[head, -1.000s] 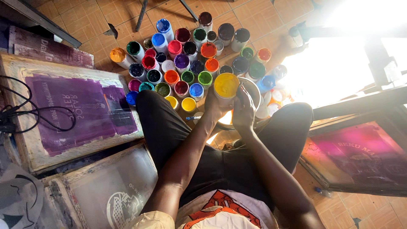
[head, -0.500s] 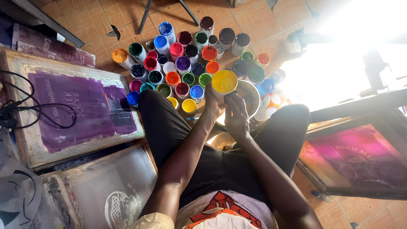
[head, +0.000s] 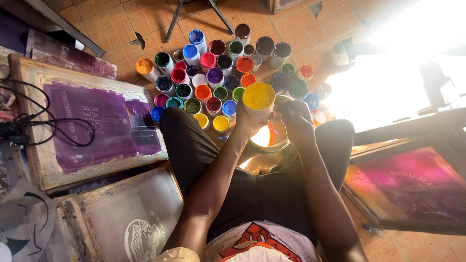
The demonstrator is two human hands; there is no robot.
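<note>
Centrally, the left hand (head: pixel 248 123) grips a yellow paint jar (head: pixel 258 99), upright, mouth toward the camera. Right hand (head: pixel 297 121) is closed over a metal bowl (head: pixel 272 140), its grip unclear. Paint pots (head: pixel 213 77) cluster above.

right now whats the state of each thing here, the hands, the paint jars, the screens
left hand: gripping the yellow paint jar, open, held upright
right hand: closed, over the metal bowl; what it holds is hidden
paint jars on the floor: lids off, upright
purple-stained screen frame: lying flat
pink-stained screen frame: lying flat
</note>
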